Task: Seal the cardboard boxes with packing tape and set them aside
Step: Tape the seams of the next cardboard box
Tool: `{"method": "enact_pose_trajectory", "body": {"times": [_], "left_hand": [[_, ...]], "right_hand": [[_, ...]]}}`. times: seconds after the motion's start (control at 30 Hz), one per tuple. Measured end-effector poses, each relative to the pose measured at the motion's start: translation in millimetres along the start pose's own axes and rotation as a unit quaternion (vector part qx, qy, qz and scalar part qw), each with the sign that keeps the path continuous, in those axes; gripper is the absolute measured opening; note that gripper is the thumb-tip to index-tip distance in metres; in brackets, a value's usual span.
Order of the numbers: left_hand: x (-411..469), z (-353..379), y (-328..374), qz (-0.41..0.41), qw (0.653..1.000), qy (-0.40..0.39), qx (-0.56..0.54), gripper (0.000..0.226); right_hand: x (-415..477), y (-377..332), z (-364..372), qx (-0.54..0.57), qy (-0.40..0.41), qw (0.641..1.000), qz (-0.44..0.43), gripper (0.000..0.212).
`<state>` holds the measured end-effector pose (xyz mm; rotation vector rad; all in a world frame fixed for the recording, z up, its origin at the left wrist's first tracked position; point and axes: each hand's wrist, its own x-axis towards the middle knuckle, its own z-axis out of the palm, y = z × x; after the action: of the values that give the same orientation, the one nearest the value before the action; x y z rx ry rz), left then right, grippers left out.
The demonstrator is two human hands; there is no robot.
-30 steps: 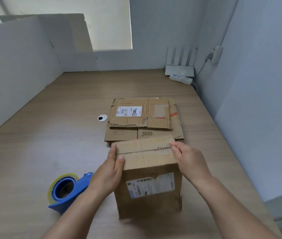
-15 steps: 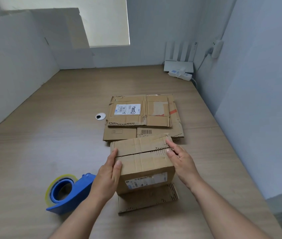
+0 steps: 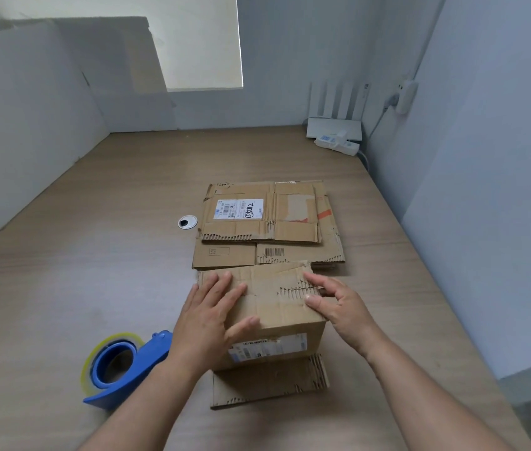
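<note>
Two hands rest on one cardboard box [image 3: 277,307], which stands on the wooden table [image 3: 95,255] directly in front of the person. The top flaps are folded down and meet along a ragged seam; no tape is visible across that seam. One bottom flap [image 3: 270,382] lies flat on the table, projecting from the box at 6 o'clock.

Left hand [image 3: 207,323]: laid flat on the left half of the box top, fingers straight and slightly spread, pressing the flaps down. It grasps nothing.

Right hand [image 3: 338,307]: placed at the right edge of the box top, fingers spread and only lightly bent, fingertips and thumb touching the cardboard near the seam. It does not close around anything.

The blue tape dispenser [image 3: 121,369], loaded with a roll of clear tape, sits on the table at 8 o'clock from the box, just beside the left wrist, with neither hand on it.

A stack of flattened cartons [image 3: 267,222] lies at 12 o'clock, close behind the box. A round cable grommet [image 3: 188,222] sits at 11 o'clock, just beside the stack. A white router [image 3: 335,125] and power strip [image 3: 337,145] occupy the far corner at 1 o'clock.
</note>
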<state>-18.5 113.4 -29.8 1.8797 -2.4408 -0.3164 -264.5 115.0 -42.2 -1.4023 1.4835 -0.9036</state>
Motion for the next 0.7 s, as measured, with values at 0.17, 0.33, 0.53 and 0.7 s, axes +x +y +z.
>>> {"method": "enact_pose_trajectory", "body": {"times": [0.17, 0.33, 0.53, 0.7], "left_hand": [[2.3, -1.4, -1.1, -0.001, 1.0, -0.007, 0.011, 0.121], [1.7, -4.5, -1.9, 0.001, 1.0, -0.006, 0.017, 0.122], [3.5, -4.7, 17.4, 0.041, 0.999, 0.002, 0.031, 0.118], [5.5, 0.5, 8.2, 0.05, 0.999, -0.008, 0.02, 0.112]], "right_hand": [[5.9, -5.5, -2.0, -0.016, -0.04, 0.999, 0.004, 0.048], [5.7, -2.4, -1.5, 0.033, -0.03, 0.999, 0.015, 0.042], [4.5, -5.9, -2.0, 0.043, -0.026, 0.999, 0.021, 0.042], [3.8, -18.0, 3.4, -0.117, 0.013, 0.992, -0.036, 0.05]]}}
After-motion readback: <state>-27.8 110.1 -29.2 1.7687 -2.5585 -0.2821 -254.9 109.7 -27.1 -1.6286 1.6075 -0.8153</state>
